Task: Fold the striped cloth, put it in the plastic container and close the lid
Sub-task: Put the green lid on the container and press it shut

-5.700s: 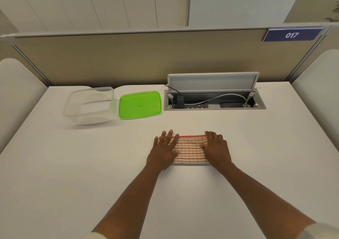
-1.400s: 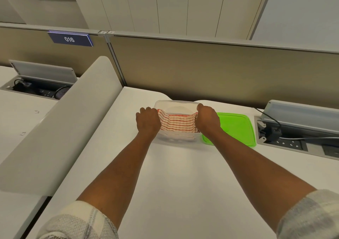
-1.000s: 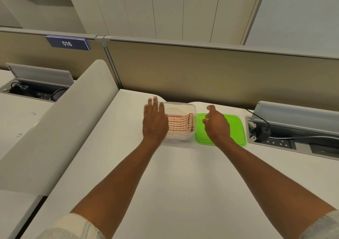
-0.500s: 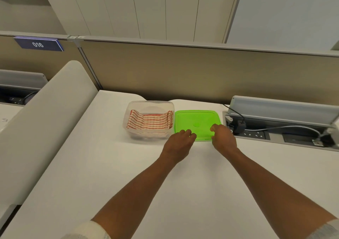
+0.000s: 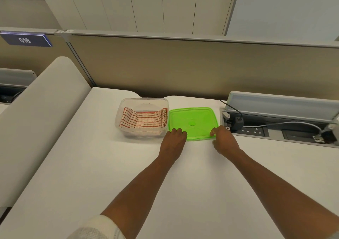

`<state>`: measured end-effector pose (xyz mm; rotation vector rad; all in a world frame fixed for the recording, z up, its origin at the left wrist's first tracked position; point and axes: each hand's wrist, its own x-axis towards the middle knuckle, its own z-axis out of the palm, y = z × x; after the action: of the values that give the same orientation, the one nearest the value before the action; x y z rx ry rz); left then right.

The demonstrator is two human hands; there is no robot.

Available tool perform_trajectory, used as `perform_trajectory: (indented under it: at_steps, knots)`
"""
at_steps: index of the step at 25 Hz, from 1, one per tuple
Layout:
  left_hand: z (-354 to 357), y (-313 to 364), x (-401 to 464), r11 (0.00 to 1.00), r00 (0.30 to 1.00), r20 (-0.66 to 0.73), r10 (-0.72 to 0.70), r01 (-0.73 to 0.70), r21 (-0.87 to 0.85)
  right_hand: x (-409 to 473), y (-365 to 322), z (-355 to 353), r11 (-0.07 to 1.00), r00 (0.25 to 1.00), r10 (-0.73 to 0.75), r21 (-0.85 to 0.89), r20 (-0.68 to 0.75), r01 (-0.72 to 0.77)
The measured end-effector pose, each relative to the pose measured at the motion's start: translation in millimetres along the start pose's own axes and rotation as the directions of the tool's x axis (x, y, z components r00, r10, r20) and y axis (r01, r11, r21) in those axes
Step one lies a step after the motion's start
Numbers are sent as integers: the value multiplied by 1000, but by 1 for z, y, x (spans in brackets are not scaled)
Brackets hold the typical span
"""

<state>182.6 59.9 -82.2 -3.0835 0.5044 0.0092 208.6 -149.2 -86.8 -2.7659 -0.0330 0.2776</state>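
White desk [image 5: 128, 174], beige partition [image 5: 183, 64].

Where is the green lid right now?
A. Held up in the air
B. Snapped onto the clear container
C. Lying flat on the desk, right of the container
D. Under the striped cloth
C: the green lid lies flat on the desk beside the open container, with both hands at its near edge.
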Motion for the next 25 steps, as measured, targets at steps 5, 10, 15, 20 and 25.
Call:
perform_trajectory:
  at_steps: [5,10,15,20,25]
  knots:
    - [-7,2,-9,998,996,-56,66,-65,20,-13,0,-6,1000,1000,22,-13,-3,-22]
    - [-28,-1,-24,990,970,-207,129,-140,-36,-36,14,-31,998,980,33,60,-195,-22]
    - [-54,-3,-31,974,941,-317,121,-174,-144,-53,17,-60,985,957,29,169,-287,21]
    - [-79,-11,-40,826,909,-398,-125,-127,-550,-65,8,-74,916,929,53,388,-366,100]
    - [-98,-29,-40,424,852,-207,-481,19,-905,-68,-19,-96,885,916,-16,420,-401,199]
